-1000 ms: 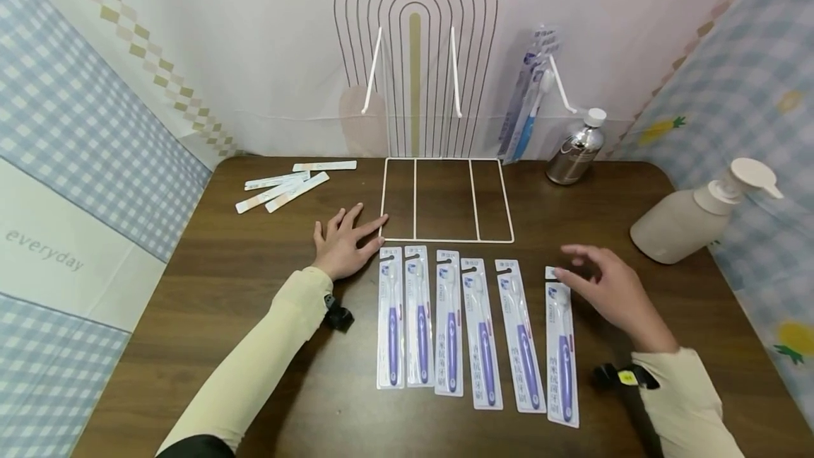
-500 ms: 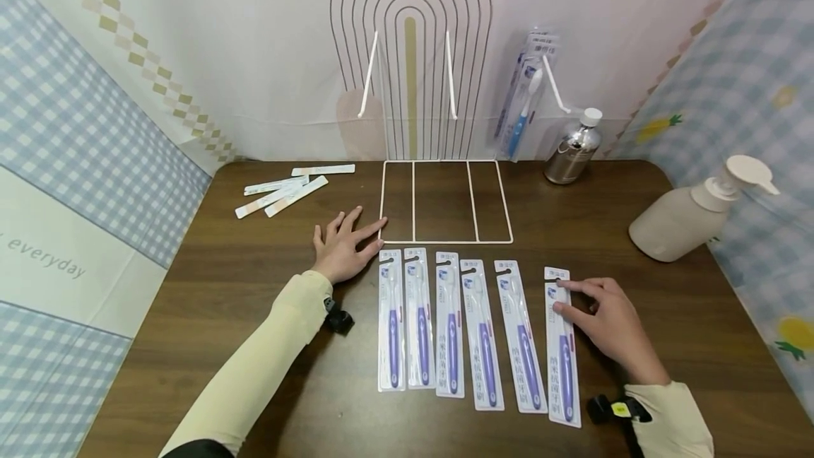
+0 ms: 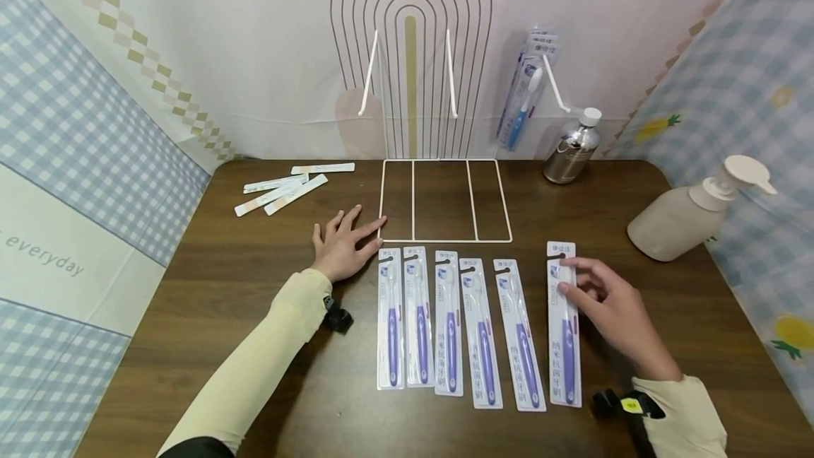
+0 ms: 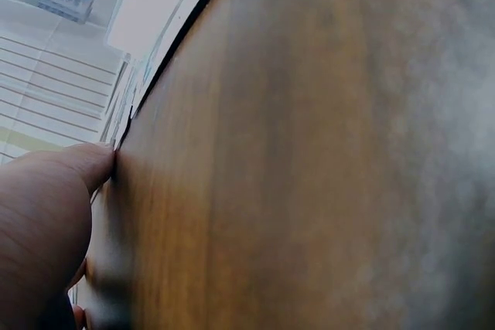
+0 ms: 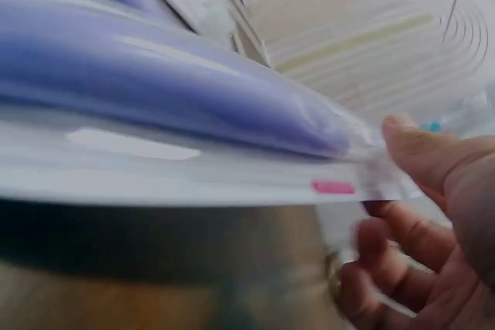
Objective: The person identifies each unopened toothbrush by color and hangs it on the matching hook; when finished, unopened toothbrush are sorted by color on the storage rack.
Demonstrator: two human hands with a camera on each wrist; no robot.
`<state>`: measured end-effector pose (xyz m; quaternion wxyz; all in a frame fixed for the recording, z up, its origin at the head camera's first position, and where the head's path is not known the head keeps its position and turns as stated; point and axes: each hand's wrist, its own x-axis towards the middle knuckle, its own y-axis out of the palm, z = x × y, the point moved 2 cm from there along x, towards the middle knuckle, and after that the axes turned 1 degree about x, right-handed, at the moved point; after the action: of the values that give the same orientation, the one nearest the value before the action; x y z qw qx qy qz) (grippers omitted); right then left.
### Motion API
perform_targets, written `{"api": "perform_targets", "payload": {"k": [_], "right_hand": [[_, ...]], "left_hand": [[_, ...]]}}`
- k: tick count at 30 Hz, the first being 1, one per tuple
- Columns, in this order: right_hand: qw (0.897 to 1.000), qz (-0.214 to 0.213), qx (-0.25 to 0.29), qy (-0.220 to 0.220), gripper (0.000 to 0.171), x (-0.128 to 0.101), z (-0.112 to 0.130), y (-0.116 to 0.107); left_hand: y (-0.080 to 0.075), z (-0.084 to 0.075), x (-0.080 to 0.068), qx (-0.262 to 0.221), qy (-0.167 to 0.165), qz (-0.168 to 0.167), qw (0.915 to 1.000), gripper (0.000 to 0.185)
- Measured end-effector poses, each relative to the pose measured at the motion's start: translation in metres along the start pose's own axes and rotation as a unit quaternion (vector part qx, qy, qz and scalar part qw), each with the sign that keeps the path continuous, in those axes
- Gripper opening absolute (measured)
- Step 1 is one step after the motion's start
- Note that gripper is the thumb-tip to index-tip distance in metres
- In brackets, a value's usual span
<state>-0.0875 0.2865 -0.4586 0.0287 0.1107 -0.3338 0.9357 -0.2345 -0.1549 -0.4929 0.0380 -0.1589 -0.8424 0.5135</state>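
While the right hand point(image 3: 610, 306) pinches the rightmost toothbrush pack point(image 3: 564, 324) near its top edge, thumb and fingers curled onto the plastic, the pack lies at the right end of a row on the dark wood-grain table point(image 3: 254, 288), set a little further back than its neighbours. Five more purple-handled packs point(image 3: 451, 327) lie side by side to its left, flat glossy blister cards. The left hand point(image 3: 342, 242) rests palm down on the table with fingers spread and straight, holding nothing, its fingertips just beside the corner of the white wire rack point(image 3: 445, 200), whose thin base frame is divided into three bare compartments. On the rack's right-hand hook hang several blue-handled packs point(image 3: 526, 90). The right wrist view shows what the head view cannot: the pack's edge lifted off the table, with the rounded purple handle point(image 5: 178, 75) bulging under clear film. The left wrist view gives only a thumb point(image 4: 54, 214) against blurred wood. A shiny metal bottle point(image 3: 571, 147) and a matte cream pump bottle point(image 3: 687, 214) stand to the right; flat paper sachets point(image 3: 286, 186) lie at the back left.
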Motion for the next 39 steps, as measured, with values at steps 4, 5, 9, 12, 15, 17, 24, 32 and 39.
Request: {"api": "perform_targets", "payload": {"k": [4,5,9,12,15,17,24,32,39], "right_hand": [[0.996,-0.031,0.001,-0.079,0.044,0.021,0.027,-0.001],[0.994,-0.038,0.0,-0.1,0.047,0.027,0.035,-0.001],[0.984,-0.06,0.011,-0.17,0.054,0.053,0.072,-0.001],[0.976,-0.073,0.03,-0.203,0.055,0.074,0.1,0.002],[0.968,-0.075,0.047,-0.236,0.052,0.094,0.127,0.006],[0.961,-0.074,0.061,-0.259,0.05,0.108,0.143,0.01],[0.954,-0.069,0.124,-0.266,0.045,0.142,0.17,0.025],[0.958,-0.054,0.15,-0.238,0.042,0.167,0.166,0.045],[0.961,-0.084,0.189,-0.185,0.037,0.205,0.154,0.063]], "left_hand": [[0.0,0.0,0.001,-0.001,0.0,0.0,1.0,0.052],[0.0,0.0,0.001,-0.002,0.0,0.0,1.0,0.052],[0.0,-0.001,0.0,-0.007,0.001,0.0,1.0,0.052],[-0.001,-0.001,-0.001,-0.008,0.002,-0.001,1.0,0.052],[-0.001,0.0,-0.001,-0.006,0.002,-0.003,1.0,0.052],[-0.001,0.001,-0.001,-0.005,0.002,-0.003,1.0,0.052],[0.0,0.001,0.0,-0.003,0.006,-0.006,1.0,0.052],[0.002,0.002,0.001,-0.007,0.005,-0.007,0.9999,0.052],[0.001,0.001,0.0,-0.006,0.005,-0.007,0.9999,0.052]]}}
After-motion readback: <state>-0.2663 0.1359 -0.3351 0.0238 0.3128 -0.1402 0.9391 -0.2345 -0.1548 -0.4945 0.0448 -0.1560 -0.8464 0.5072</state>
